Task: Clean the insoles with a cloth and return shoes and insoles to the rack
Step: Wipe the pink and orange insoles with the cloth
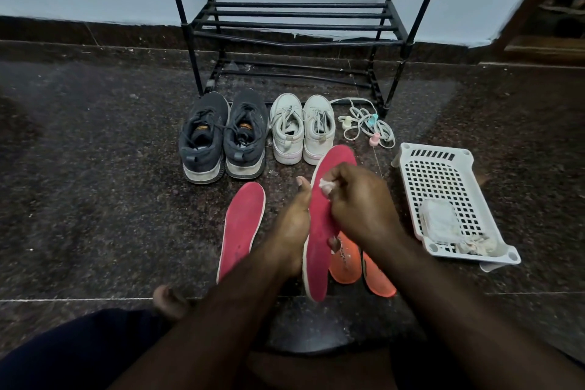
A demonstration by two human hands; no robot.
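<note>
My left hand [292,228] holds a red insole [319,231] by its left edge, lifted off the floor with its toe pointing away. Pinched in my right hand [357,203] is a small white cloth [325,184], pressed onto the upper part of that insole. A second red insole [242,225] lies flat on the floor to the left. Two orange insoles [346,263] lie under my right wrist, partly hidden. Dark grey sneakers [221,136] and white sneakers [302,130] stand side by side before the black shoe rack [297,25], whose shelves hold nothing.
A white perforated plastic basket [443,180] lies at the right with a wipe packet [438,218] and crumpled cloths [476,245] in it. A tangle of white laces [367,123] lies beside the white sneakers. My bare foot [169,298] and dark trouser leg sit at lower left.
</note>
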